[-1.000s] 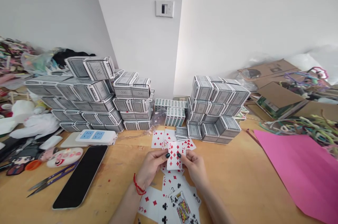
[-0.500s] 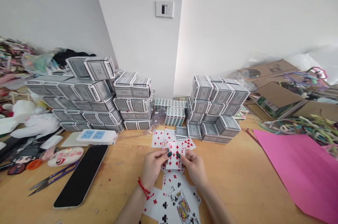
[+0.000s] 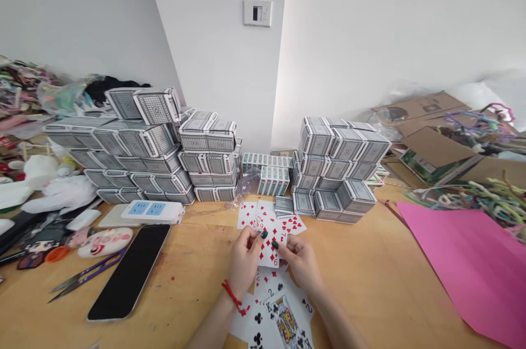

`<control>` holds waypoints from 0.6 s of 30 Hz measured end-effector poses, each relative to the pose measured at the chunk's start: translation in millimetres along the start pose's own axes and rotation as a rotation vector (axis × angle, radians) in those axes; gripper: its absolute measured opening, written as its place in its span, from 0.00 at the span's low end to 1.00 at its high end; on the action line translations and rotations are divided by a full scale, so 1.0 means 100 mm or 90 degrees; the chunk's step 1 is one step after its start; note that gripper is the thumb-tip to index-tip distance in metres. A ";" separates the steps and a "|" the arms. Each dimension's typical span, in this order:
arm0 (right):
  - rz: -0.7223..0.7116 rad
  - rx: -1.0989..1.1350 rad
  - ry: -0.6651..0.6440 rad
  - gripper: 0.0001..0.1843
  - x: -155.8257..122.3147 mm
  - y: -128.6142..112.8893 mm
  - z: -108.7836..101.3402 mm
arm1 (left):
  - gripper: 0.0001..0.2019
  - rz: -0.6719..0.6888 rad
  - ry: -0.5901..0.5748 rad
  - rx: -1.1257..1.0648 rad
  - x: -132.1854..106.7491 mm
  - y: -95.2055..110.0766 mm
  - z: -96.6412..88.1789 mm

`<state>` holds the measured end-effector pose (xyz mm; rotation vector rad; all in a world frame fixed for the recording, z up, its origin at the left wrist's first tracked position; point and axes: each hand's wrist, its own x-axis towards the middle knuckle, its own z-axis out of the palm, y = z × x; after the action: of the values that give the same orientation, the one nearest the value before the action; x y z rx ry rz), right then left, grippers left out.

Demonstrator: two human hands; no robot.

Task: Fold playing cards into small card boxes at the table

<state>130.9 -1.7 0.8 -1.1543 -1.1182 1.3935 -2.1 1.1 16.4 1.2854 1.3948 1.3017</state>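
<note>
While left hand (image 3: 245, 256) pinches a diamonds card (image 3: 268, 255) by one edge, right hand (image 3: 303, 261) clamps the opposite side, loose cards (image 3: 285, 317) nearby.

A playing card (image 3: 269, 250) was between the left hand (image 3: 244, 256) and right hand (image 3: 303, 261), above other cards (image 3: 285, 319) spread down the middle of the table (image 3: 361, 272). Beyond these, small boxes (image 3: 274, 179) sat between left stacks (image 3: 143, 141) and a right stack (image 3: 345, 141), all apparently near the wall (image 3: 349, 36), though the gap was hard to judge. Left lay a phone (image 3: 131, 272), scissors (image 3: 77, 281) beside it, a power strip (image 3: 158, 211) behind; right, a paper sheet (image 3: 464, 261).
</note>
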 end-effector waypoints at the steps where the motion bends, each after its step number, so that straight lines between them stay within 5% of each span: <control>1: 0.003 0.005 -0.002 0.21 0.00 0.00 0.01 | 0.15 0.013 -0.001 0.006 -0.01 0.02 0.01; 18: 0.018 -0.013 -0.070 0.20 -0.05 -0.07 0.03 | 0.14 0.075 0.020 0.168 -0.01 0.04 -0.04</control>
<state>129.0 -6.2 9.1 -1.1224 -1.2001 1.4857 -5.1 -1.2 20.9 1.5487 1.5730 1.2505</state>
